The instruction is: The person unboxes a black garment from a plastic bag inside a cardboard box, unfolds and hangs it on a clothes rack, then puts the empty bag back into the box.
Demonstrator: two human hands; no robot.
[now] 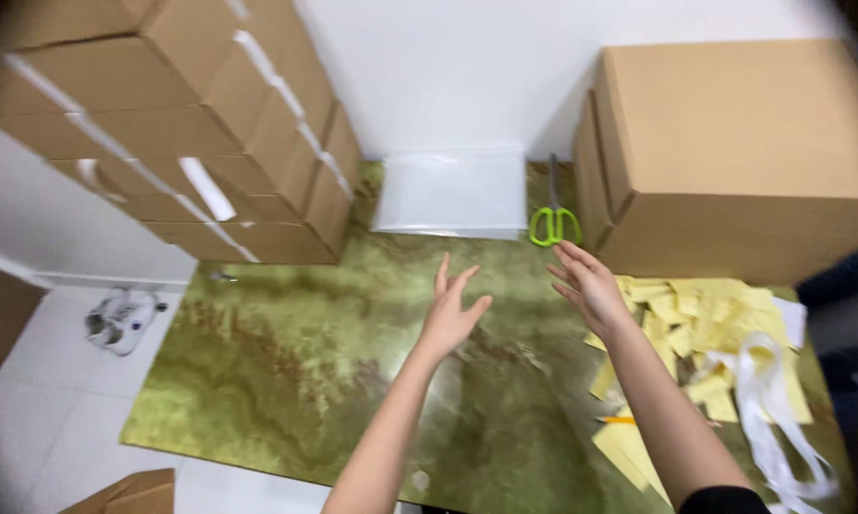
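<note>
- Scissors (554,221) with bright green loop handles and grey blades lie flat on the green marbled worktop (286,362), at upper centre-right of the frame; the blades point away toward the white wall, the handles face the person.
- Position: the scissors rest in the narrow gap between a clear plastic bag stack (451,193) on their left and a large cardboard box (734,152) on their right, just beside both.
- Right hand (589,286): empty, fingers spread apart, hovering just below the green handles and nearest to them of all things; it touches nothing.
- Left hand (451,309): likewise empty, its grip open with fingers fanned, raised over bare worktop below the plastic bags.
- Risk, judged: a reach into the tight gap could knock the knuckles on the box wall or drag the slippery plastic bags along with the scissors.
- Risk, judged: an approach from the blade end rather than the loops could nick a finger; whether the blades are fully closed cannot be told.
- Risk, judged: the right forearm passes over loose yellow paper slips (696,328) and white strapping ribbon (767,400) at lower right, and a sweep of the arm could scatter them off the worktop edge.
- Stacked cardboard cartons (210,143) at upper left stand well apart from both hands.
</note>
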